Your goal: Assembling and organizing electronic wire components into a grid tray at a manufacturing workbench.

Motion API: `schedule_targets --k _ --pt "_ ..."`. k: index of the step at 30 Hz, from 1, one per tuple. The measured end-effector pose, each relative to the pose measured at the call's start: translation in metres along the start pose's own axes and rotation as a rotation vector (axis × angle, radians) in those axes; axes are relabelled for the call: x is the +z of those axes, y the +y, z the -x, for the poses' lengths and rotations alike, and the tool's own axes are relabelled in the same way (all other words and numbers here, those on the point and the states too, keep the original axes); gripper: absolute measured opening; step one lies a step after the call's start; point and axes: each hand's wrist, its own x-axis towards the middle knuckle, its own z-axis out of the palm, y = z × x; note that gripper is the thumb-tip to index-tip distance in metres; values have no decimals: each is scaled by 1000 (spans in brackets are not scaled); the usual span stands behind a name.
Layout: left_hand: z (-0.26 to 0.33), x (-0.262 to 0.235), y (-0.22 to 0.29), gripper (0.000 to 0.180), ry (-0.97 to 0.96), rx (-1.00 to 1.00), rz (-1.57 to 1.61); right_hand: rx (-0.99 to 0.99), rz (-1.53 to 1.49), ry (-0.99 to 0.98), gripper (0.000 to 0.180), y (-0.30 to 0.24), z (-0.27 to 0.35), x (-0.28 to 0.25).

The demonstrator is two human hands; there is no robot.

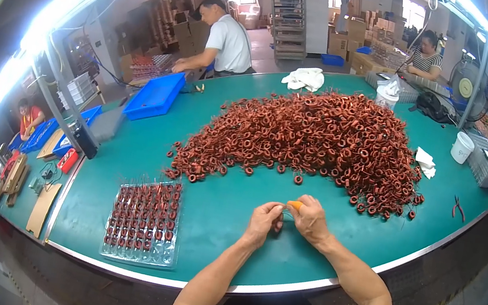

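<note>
Over the near middle of the green table point(211, 237), my left hand point(264, 221) is closed in a pinch on a small red-brown ring coil point(277, 225) with thin wire ends. Close beside it, my right hand point(311, 219) is closed too, its fingertips almost meeting the left ones. A small orange piece point(295, 205) shows at those right fingertips; whether it is a tool handle or a finger cover, I cannot tell. Beyond both hands spreads a large heap of similar coils point(310, 137). To the left lies a clear plastic tray point(163, 260), filled with upright coils in rows.
Pliers point(458, 208) lie at the right, near a white cloth point(425, 163) and a white tub point(462, 147). A blue tray point(155, 97) sits at the far left edge, where a person point(230, 45) stands. Another person point(426, 59) sits at the far right.
</note>
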Motion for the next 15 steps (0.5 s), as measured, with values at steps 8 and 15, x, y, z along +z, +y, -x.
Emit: schedule_targets --k 8,15 --pt "6 -10 4 16 100 -70 203 -180 134 18 14 -12 -17 12" --pt "1 -11 6 14 161 36 302 416 -521 -116 17 10 -25 40"
